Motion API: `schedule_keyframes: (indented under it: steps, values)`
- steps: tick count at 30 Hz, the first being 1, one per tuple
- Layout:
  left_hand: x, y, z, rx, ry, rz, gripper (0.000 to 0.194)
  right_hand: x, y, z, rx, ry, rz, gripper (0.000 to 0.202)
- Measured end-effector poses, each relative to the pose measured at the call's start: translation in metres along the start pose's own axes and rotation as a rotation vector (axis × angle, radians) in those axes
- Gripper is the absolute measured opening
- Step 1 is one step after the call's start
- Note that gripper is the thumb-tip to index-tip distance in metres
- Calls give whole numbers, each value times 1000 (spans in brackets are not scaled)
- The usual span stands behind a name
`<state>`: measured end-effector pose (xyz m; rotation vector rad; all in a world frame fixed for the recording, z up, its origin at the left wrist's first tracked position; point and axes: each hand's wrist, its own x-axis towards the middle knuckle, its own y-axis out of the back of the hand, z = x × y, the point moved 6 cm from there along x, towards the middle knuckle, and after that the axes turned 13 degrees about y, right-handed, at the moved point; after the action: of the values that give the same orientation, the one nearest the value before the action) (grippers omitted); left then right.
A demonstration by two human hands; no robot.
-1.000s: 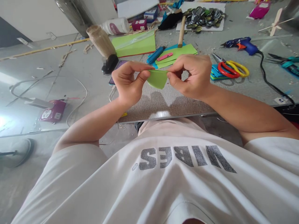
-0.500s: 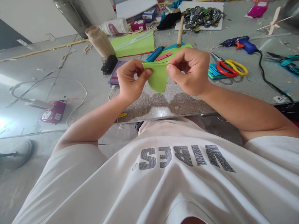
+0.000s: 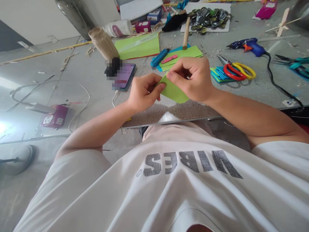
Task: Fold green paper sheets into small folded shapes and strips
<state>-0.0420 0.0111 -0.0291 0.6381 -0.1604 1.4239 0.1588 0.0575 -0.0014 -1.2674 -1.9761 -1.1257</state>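
Observation:
A small piece of green paper (image 3: 175, 91) is held above the near edge of the table. My left hand (image 3: 145, 91) pinches its left corner between thumb and fingers. My right hand (image 3: 191, 79) grips its upper edge, close to the left fingertips, and covers part of the sheet. Behind the hands lie more green sheets (image 3: 193, 51) with a pink pocket tool (image 3: 169, 59) on top. A blue pen-like tool (image 3: 159, 58) rests beside them. Left of my left hand is a phone (image 3: 129, 74) with its screen lit.
Red-and-yellow scissors (image 3: 235, 71) lie on blue and green pieces (image 3: 218, 74) at right. Beyond are a blue glue gun (image 3: 253, 46) with a cord and pliers (image 3: 293, 64). A hammer handle (image 3: 186, 35) points toward me from bottle caps (image 3: 209, 17). A plastic bottle (image 3: 118, 28) lies at the back.
Both hands have come lower, and the left has shifted right. The green paper has turned from a level upper edge to a slanted one, with the fingertips closer together. More of the phone shows.

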Motion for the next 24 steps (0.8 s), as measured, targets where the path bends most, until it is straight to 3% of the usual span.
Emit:
schedule_keyframes:
  steps: [4,9,14,16,20,24]
  values:
    - [2,2,-7,-45,56,42,59,6,2,-3,-15,3,-57,48]
    - [7,1,-12,-1,-38,15,57,6,0,-2,-71,56,-146,41]
    - [5,8,-15,12,-33,183,44,0,-4,-8,-161,139,-210,33]
    - [4,8,-14,34,-52,199,42,-2,-4,-10,-187,157,-212,29]
    - [2,10,-13,75,-111,213,45,-4,-3,-7,-211,144,-221,27]
    - [5,17,-18,57,-143,310,50,-1,-1,-3,-186,118,-191,30]
